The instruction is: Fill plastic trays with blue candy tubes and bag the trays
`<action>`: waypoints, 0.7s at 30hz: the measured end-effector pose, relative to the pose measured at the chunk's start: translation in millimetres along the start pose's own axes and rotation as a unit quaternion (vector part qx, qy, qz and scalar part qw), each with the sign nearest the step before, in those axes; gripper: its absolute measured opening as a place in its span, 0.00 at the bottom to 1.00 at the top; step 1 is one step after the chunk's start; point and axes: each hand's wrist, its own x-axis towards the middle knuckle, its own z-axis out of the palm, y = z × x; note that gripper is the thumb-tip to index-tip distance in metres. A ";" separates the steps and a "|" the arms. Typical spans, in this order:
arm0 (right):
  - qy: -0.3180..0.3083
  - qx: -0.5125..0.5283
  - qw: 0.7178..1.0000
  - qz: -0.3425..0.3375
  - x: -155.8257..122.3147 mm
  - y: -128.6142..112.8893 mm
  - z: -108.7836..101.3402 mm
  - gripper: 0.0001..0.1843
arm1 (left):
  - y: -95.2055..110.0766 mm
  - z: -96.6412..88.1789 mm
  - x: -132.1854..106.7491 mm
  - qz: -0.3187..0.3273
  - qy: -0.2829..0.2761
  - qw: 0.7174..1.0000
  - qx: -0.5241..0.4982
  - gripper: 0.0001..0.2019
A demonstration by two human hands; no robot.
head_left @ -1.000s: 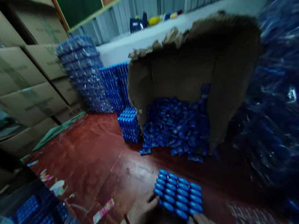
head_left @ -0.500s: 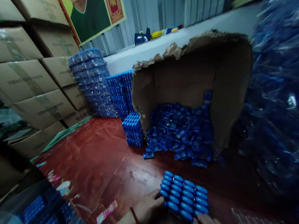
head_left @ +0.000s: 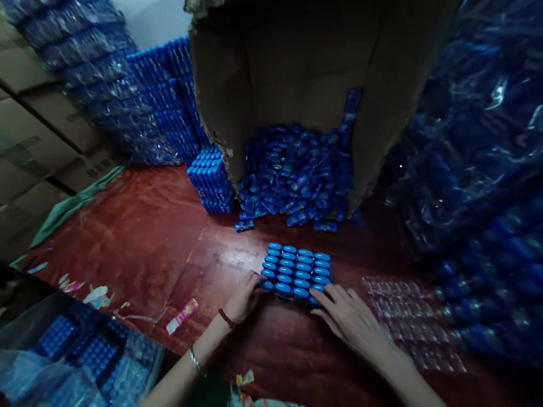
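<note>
Still, blue block between hands, clear tray now fully visible

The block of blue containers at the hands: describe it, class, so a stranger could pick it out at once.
Find the torn cardboard box with loose blue containers heaped inside. In front of it, on the reddish tabletop, sits the block of blue containers. Unlike the stack beside the box, it lies between the left hand and right hand.
</note>
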 end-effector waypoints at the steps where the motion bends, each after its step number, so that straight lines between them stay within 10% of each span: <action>1: 0.009 0.009 1.000 0.004 2.0 -1.8 -2.7 0.16 | 0.0 3.7 -2.3 -0.003 0.015 1.000 0.007 0.14; 6: 0.020 0.054 0.998 -0.013 30.2 -23.5 -1.5 0.22 | 12.8 9.4 -1.3 0.015 0.120 0.984 0.131 0.32; 13: -0.099 0.039 0.993 0.049 66.8 -38.8 29.3 0.37 | 26.6 -1.6 21.8 0.099 -0.082 0.961 0.245 0.39; 21: -0.142 0.054 0.987 0.057 68.7 -33.4 23.4 0.38 | 23.4 -11.4 24.8 0.069 -0.132 0.977 0.152 0.39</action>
